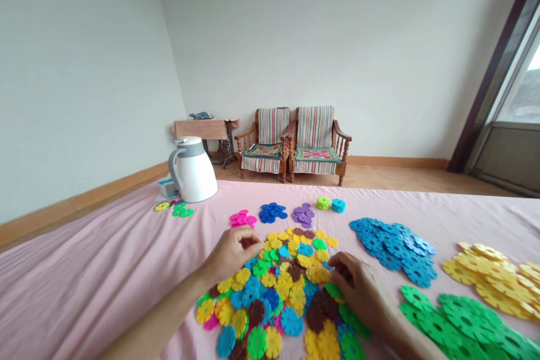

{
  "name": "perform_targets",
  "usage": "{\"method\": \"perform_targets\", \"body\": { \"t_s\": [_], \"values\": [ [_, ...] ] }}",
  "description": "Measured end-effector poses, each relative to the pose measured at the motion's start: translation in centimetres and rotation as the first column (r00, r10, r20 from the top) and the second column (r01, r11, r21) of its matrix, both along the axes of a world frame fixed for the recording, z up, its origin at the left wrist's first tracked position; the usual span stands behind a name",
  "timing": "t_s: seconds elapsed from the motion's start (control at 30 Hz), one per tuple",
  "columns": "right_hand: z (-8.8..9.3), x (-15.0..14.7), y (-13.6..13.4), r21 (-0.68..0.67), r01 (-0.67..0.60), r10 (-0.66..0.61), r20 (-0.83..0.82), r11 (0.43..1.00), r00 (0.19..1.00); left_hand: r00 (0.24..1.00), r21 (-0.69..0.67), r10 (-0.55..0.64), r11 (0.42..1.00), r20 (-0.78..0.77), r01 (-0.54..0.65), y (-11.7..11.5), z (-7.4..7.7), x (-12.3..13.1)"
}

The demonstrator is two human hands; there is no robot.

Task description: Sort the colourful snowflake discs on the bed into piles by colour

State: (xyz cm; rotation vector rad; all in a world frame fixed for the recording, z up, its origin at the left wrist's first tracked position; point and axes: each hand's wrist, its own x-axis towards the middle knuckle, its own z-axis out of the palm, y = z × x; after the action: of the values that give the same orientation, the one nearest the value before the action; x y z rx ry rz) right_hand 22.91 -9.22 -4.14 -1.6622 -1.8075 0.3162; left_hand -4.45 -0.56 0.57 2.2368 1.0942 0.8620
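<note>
Resting our left hand [231, 256] and right hand [363, 291] on the mixed disc pile [278, 287] at lower centre, both grips seemingly pinching discs, sorted blue pile [394, 247] at right.

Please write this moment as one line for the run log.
left hand: on mixed disc pile | right hand: on pile | sorted: blue heap, green heap

You saw pink tablecloth [105, 259] w/ mixed snowflake discs [278, 287], sorted blue [394, 247], yellow [493, 273], green piles [459, 320], white thermos jug [192, 170].
</note>
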Motion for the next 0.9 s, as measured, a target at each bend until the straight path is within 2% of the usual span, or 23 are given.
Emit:
{"method": "perform_targets", "body": {
  "t_s": [0.07, 0.1, 0.17, 0.23, 0.33, 0.4, 0.53, 0.67, 0.8, 0.9],
  "values": [
    [0.0, 0.0, 0.0, 0.0, 0.001, -0.001, -0.004, 1.0, 1.0, 0.98, 0.004, -0.186, 0.982, -0.075, 0.187, -3.3, 0.9, 1.1],
    [0.0, 0.0, 0.0, 0.001, -0.001, 0.001, -0.005, 1.0, 1.0, 0.962, 0.017, -0.24, 0.97, -0.133, 0.244, -4.8, 1.2, 1.4],
    [0.0, 0.1, 0.0, 0.0, -0.006, 0.006, -0.009, 1.0, 1.0, 0.929, 0.013, -0.288, 0.954, -0.232, 0.299, -7.2, 1.4, 1.8],
    [-0.1, 0.1, 0.1, -0.002, -0.009, 0.009, -0.013, 1.0, 1.0, 0.913, -0.004, -0.268, 0.96, -0.307, 0.281, -8.4, 1.4, 1.9],
    [0.0, 0.1, 0.1, -0.001, -0.003, 0.003, -0.015, 1.0, 1.0, 0.91, -0.028, -0.196, 0.979, -0.366, 0.2, -8.6, 1.4, 1.8],
    [0.1, 0.0, 0.0, 0.006, 0.001, -0.001, -0.008, 1.0, 1.0, 0.901, -0.025, -0.18, 0.982, -0.394, 0.186, -8.2, 1.6, 1.8],
    [0.4, -0.1, -0.1, 0.016, 0.005, -0.005, 0.007, 1.0, 1.0, 0.855, 0.006, -0.218, 0.968, -0.471, 0.251, -7.8, 2.2, 2.2],
    [0.5, -0.1, -0.1, 0.015, 0.009, -0.009, 0.007, 1.0, 1.0, 0.832, 0.054, -0.219, 0.957, -0.51, 0.285, -8.4, 2.7, 3.1],
    [0.4, -0.1, -0.1, 0.016, 0.009, -0.009, 0.002, 1.0, 1.0, 0.864, 0.054, -0.217, 0.961, -0.454, 0.27, -8.6, 2.5, 3.7],
    [0.3, -0.1, -0.1, 0.028, 0.007, -0.007, 0.002, 1.0, 1.0, 0.933, -0.027, -0.192, 0.981, -0.304, 0.193, -7.1, 2.0, 3.7]
  ]
}}
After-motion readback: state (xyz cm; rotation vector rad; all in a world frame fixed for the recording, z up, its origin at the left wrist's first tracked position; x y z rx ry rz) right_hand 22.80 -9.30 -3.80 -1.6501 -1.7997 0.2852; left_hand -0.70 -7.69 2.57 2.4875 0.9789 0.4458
